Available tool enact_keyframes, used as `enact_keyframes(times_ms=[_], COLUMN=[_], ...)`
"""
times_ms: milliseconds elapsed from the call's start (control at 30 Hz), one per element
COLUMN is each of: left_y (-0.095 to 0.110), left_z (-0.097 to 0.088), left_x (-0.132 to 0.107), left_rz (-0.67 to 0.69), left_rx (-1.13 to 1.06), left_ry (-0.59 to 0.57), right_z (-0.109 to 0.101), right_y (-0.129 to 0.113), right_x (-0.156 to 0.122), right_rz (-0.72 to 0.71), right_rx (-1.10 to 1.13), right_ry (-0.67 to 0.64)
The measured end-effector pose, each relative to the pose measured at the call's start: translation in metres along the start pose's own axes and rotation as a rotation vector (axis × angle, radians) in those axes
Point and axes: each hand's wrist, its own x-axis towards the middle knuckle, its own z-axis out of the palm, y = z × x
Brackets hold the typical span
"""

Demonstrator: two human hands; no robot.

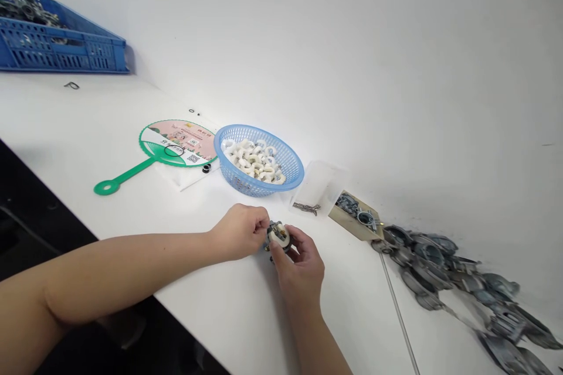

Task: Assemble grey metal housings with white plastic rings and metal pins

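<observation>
Over the table, my right hand (pixel 302 268) grips a small grey metal part with a white ring (pixel 278 237) set in it. Its thumb presses on the ring's near side while the fingers curl round the right edge. Brassy bits show inside the ring. My left hand (pixel 243 229) is closed in a pinch against the left side of this part; whatever its fingertips hold is hidden. Just behind the hands stands a light blue basket (pixel 226 179) heaped with white rings (pixel 255 161). A clear plastic box (pixel 323 181) with several thin metal pins (pixel 307 208) is beside it.
A small carton (pixel 352 226) of metal pieces and a long pile of grey metal castings (pixel 433 261) lie to the right. Leftward are a green-handled fan (pixel 132 174), a black ring (pixel 206 169) and a blue crate (pixel 65 47). A white wall rises behind.
</observation>
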Motion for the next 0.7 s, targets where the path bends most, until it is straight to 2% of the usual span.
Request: enact_keyframes(times_ms=[233, 700], left_y=[0.0004, 0.0048], left_z=[-0.0008, -0.0021], left_x=[0.0002, 0.0034], left_rz=[0.045, -0.059], left_rx=[-0.05, 0.045], left_ry=[0.009, -0.034], right_z=[-0.0006, 0.0007], right_y=[0.003, -0.0003], right_x=[0.001, 0.001], right_rz=[-0.026, -0.034], right_rx=[-0.033, -0.067], right_ry=[0.007, 0.011])
